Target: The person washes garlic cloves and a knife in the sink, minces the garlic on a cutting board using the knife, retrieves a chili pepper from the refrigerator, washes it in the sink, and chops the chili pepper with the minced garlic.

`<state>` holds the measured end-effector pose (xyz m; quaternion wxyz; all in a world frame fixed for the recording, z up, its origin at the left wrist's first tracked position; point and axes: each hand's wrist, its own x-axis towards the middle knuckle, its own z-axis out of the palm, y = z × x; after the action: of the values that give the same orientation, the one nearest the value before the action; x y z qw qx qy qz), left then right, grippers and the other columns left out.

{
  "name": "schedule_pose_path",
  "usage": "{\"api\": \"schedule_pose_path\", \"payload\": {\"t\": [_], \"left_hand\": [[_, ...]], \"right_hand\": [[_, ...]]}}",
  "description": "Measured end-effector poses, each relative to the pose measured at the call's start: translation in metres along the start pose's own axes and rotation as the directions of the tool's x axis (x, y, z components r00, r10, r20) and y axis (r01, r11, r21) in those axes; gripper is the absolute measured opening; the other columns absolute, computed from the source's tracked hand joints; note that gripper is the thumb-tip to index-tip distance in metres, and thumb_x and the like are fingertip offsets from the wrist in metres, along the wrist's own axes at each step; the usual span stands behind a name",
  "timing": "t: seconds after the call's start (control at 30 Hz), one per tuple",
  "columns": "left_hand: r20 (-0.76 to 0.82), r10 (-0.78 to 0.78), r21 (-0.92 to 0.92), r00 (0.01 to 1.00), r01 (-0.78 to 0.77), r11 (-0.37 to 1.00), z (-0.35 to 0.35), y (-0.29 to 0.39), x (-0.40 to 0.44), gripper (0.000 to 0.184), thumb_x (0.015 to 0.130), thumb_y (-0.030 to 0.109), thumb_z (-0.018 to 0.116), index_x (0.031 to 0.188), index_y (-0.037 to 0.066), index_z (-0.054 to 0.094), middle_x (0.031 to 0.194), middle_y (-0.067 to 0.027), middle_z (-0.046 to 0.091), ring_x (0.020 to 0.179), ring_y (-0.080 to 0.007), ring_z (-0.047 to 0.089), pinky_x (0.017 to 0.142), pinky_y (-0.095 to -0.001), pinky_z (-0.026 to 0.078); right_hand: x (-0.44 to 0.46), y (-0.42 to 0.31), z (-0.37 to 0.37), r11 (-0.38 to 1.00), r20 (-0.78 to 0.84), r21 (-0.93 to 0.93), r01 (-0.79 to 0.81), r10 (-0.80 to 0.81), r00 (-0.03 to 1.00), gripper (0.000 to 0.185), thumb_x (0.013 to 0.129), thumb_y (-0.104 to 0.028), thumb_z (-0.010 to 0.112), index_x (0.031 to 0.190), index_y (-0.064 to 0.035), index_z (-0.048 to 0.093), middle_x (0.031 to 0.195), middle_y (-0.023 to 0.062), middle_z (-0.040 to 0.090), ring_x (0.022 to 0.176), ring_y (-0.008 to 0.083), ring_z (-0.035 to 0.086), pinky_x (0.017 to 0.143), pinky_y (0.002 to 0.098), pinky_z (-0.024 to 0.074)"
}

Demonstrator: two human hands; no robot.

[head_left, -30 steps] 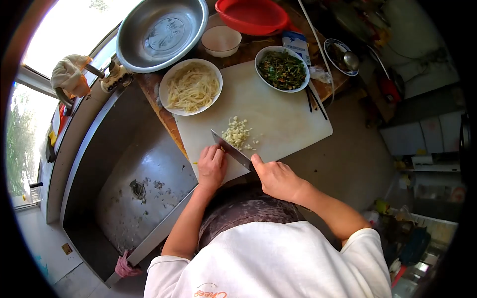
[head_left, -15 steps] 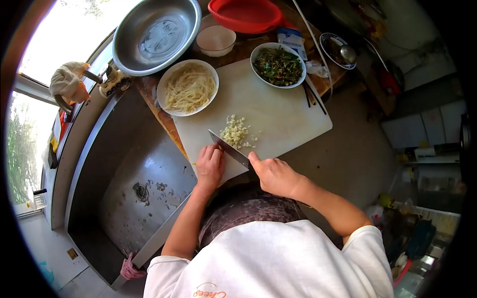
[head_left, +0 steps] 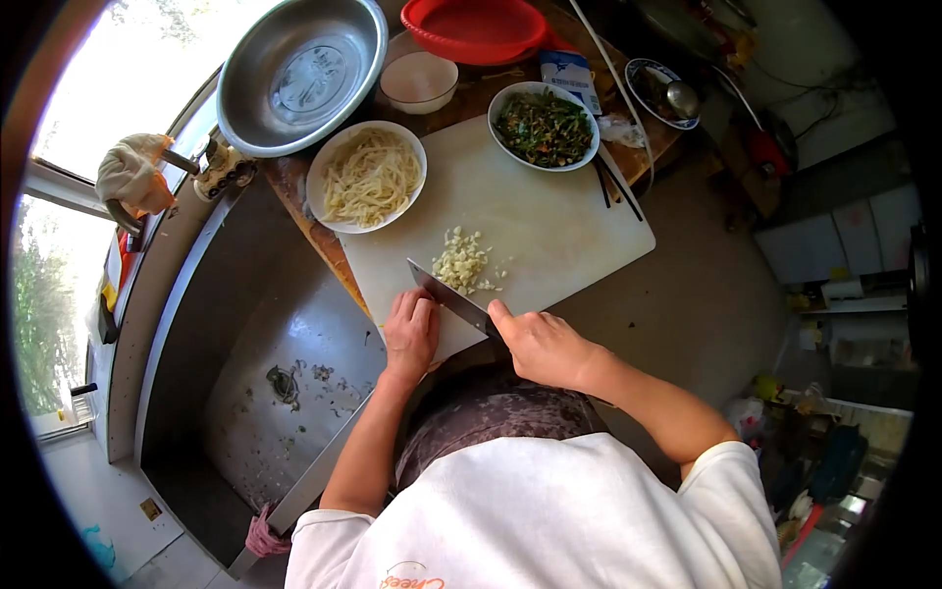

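Note:
A knife (head_left: 449,297) is in my right hand (head_left: 543,345), its blade slanting up to the left over the near part of the white cutting board (head_left: 549,236). My left hand (head_left: 410,330) rests on the board against the blade's left side, with its fingers curled; what they press on is hidden. Chopped pale pieces (head_left: 459,259) lie in a small pile just beyond the blade, a few scattered to the right. A white bowl of pale strips (head_left: 373,177) sits at the board's far left corner. Near the far right edge stands a bowl of chopped greens (head_left: 546,127).
Beyond the board are a metal basin (head_left: 302,77), a small white bowl (head_left: 419,82) and a red basin (head_left: 474,27). Dark chopsticks (head_left: 619,189) lie at the board's right. A plate with a ladle (head_left: 662,94) is farther right. On the left is a metal sink (head_left: 285,334).
The view has shifted slightly, so the bowls and basins appear a little farther left. Both hands and the knife keep nearly the same place.

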<state>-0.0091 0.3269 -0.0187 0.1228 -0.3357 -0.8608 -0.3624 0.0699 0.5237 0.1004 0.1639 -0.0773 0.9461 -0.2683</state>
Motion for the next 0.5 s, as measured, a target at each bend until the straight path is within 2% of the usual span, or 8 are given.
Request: {"api": "schedule_pose_path", "payload": {"t": [0.2,0.23,0.33,0.43,0.5], "left_hand": [[-0.007,-0.001,0.021,1.000,0.001,1.000,-0.003,0.001,0.001,0.015,0.073,-0.005,0.063,0.083,0.003,0.056,0.093,-0.0114,0.059,0.081,-0.0305,0.057,0.069,-0.0389,0.048],[-0.007,0.005,0.023,1.000,-0.005,1.000,-0.004,0.001,0.001,0.015,0.073,-0.005,0.063,0.082,0.004,0.056,0.092,-0.0111,0.060,0.081,-0.0302,0.058,0.069,-0.0384,0.048],[-0.012,-0.012,-0.044,1.000,0.012,0.999,-0.002,-0.001,-0.002,0.015,0.073,-0.005,0.063,0.083,0.002,0.054,0.094,-0.0128,0.059,0.083,-0.0317,0.056,0.071,-0.0397,0.048],[-0.026,0.001,-0.017,1.000,-0.001,1.000,-0.001,-0.001,-0.002,0.015,0.073,-0.005,0.064,0.082,0.003,0.054,0.094,-0.0127,0.059,0.083,-0.0316,0.057,0.070,-0.0395,0.048],[-0.008,0.000,-0.016,1.000,-0.001,1.000,0.000,-0.003,-0.003,0.015,0.073,-0.005,0.064,0.082,0.003,0.054,0.094,-0.0124,0.059,0.083,-0.0315,0.057,0.070,-0.0393,0.048]], "right_hand": [[0.009,0.001,0.035,0.997,-0.041,-0.061,-0.046,0.044,0.998,0.047,0.075,0.002,0.050,0.121,0.0095,0.041,0.066,0.0267,0.061,0.066,0.0455,0.063,0.064,0.0501,0.0527],[0.008,0.003,0.038,0.999,-0.145,-0.052,0.002,-0.009,0.989,0.046,0.076,0.002,0.050,0.120,0.0090,0.041,0.064,0.0257,0.060,0.065,0.0459,0.062,0.064,0.0509,0.0526],[0.011,0.002,0.023,1.000,-0.083,0.014,-0.018,0.019,0.996,0.044,0.076,0.002,0.050,0.119,0.0081,0.042,0.064,0.0249,0.060,0.065,0.0455,0.063,0.064,0.0508,0.0527],[0.003,-0.008,0.006,0.998,-0.002,-0.050,-0.027,0.027,1.000,0.044,0.076,0.002,0.050,0.118,0.0076,0.042,0.064,0.0252,0.060,0.066,0.0447,0.063,0.064,0.0509,0.0527],[0.000,-0.004,0.003,1.000,-0.026,-0.031,-0.001,0.001,1.000,0.043,0.075,0.003,0.050,0.118,0.0074,0.042,0.065,0.0253,0.060,0.066,0.0445,0.063,0.065,0.0509,0.0528]]}}
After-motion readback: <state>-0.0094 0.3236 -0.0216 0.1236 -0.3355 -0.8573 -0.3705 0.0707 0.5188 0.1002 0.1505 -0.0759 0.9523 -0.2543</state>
